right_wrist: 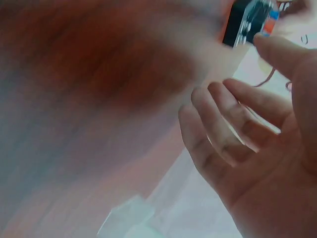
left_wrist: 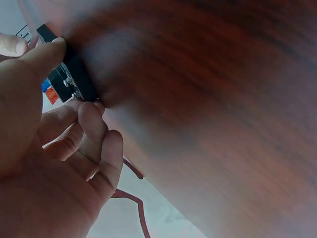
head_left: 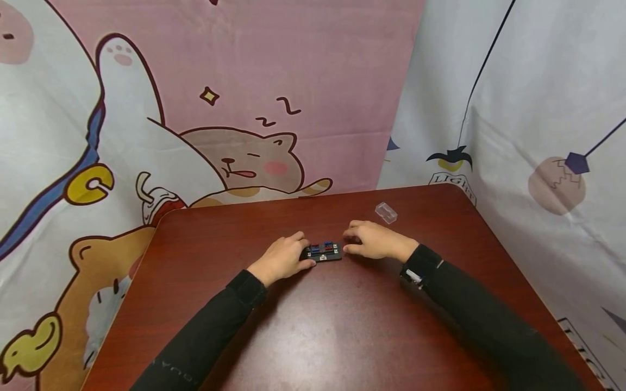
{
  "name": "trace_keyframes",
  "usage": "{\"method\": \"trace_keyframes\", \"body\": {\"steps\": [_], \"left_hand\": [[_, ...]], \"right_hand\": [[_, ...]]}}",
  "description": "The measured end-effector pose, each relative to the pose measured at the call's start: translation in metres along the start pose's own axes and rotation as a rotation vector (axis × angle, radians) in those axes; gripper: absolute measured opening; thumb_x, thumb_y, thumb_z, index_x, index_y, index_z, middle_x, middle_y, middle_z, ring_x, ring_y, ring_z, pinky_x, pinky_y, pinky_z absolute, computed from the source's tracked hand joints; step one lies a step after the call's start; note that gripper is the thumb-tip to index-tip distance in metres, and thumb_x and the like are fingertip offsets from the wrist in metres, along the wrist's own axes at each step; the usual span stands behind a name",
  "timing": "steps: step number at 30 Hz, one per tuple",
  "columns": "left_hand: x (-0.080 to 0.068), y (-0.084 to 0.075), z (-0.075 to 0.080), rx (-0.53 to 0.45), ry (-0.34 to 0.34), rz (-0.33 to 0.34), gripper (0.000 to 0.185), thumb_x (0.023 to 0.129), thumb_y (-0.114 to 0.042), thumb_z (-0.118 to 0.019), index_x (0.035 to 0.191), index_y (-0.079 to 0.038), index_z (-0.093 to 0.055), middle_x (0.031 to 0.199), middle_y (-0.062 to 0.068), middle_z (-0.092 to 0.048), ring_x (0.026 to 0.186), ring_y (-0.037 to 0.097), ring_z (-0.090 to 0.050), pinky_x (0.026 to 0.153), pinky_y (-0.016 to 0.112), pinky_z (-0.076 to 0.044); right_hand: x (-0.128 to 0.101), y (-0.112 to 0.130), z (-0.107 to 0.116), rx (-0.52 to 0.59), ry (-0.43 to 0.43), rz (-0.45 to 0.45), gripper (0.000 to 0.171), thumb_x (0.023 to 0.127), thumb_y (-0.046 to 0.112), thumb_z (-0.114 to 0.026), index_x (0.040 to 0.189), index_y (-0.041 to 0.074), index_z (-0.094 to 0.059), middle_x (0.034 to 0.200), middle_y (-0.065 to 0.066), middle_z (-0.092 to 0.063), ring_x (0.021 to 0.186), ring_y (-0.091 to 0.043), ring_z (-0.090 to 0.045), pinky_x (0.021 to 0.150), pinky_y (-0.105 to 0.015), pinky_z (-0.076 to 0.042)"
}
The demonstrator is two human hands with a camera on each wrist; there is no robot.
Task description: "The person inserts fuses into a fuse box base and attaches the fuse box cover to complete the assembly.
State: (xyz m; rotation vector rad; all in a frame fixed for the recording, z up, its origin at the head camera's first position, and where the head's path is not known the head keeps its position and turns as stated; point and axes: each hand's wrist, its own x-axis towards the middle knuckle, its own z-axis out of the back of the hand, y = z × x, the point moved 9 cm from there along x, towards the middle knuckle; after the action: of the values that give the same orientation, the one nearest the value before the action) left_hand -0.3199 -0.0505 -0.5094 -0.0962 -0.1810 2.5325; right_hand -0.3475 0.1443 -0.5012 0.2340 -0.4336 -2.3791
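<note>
A small black fuse block lies on the table, with red and blue fuses and metal terminals along its top. My left hand grips its left end, the thumb along the near edge and fingers at the far side. In the left wrist view, thumb and fingertips pinch the black base. Just off the block's right end, my right hand hovers with loosely bent, spread fingers and nothing in them. Its thumb tip overlaps the block's end in the right wrist view.
A clear plastic cover sits behind my right hand, toward the back edge of the reddish-brown wooden table. Hanging cloth with cartoon animals stands right behind the table and along its right side.
</note>
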Motion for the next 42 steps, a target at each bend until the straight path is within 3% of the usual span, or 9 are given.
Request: {"method": "trace_keyframes", "body": {"steps": [6,15,26,42], "left_hand": [[0.000,0.000,0.000,0.010,0.001,-0.008,0.059,0.102,-0.054,-0.078,0.137,-0.007,-0.073,0.124,0.008,-0.066,0.081,0.018,-0.060,0.087,0.042,-0.060],[0.001,0.001,0.000,0.014,0.006,-0.007,0.059,0.101,-0.053,-0.079,0.137,-0.007,-0.073,0.125,0.008,-0.066,0.084,0.019,-0.060,0.087,0.042,-0.060],[0.000,0.001,0.000,0.010,0.012,-0.005,0.059,0.102,-0.054,-0.078,0.137,-0.007,-0.073,0.128,0.009,-0.066,0.087,0.020,-0.062,0.089,0.044,-0.060],[0.001,0.000,-0.001,0.004,0.024,-0.002,0.058,0.102,-0.053,-0.078,0.138,-0.008,-0.073,0.128,0.009,-0.066,0.086,0.021,-0.063,0.089,0.044,-0.061]], "right_hand": [[-0.015,-0.036,0.031,-0.031,-0.130,-0.148,0.044,0.108,0.032,-0.072,0.142,0.004,-0.072,0.139,-0.016,-0.072,0.129,-0.033,-0.070,0.112,-0.056,-0.056],[-0.036,-0.082,0.069,-0.071,-0.322,-0.346,0.043,0.103,0.024,-0.073,0.135,-0.006,-0.072,0.125,-0.023,-0.071,0.108,-0.037,-0.070,0.095,-0.059,-0.060],[-0.045,-0.116,0.057,-0.068,-0.227,-0.537,0.059,0.104,0.038,-0.074,0.144,-0.005,-0.065,0.130,-0.024,-0.064,0.105,-0.038,-0.064,0.095,-0.061,-0.057],[-0.042,-0.129,0.047,-0.034,-0.193,-0.582,0.055,0.102,0.035,-0.076,0.140,-0.004,-0.068,0.123,-0.023,-0.074,0.097,-0.034,-0.066,0.090,-0.056,-0.058]]}}
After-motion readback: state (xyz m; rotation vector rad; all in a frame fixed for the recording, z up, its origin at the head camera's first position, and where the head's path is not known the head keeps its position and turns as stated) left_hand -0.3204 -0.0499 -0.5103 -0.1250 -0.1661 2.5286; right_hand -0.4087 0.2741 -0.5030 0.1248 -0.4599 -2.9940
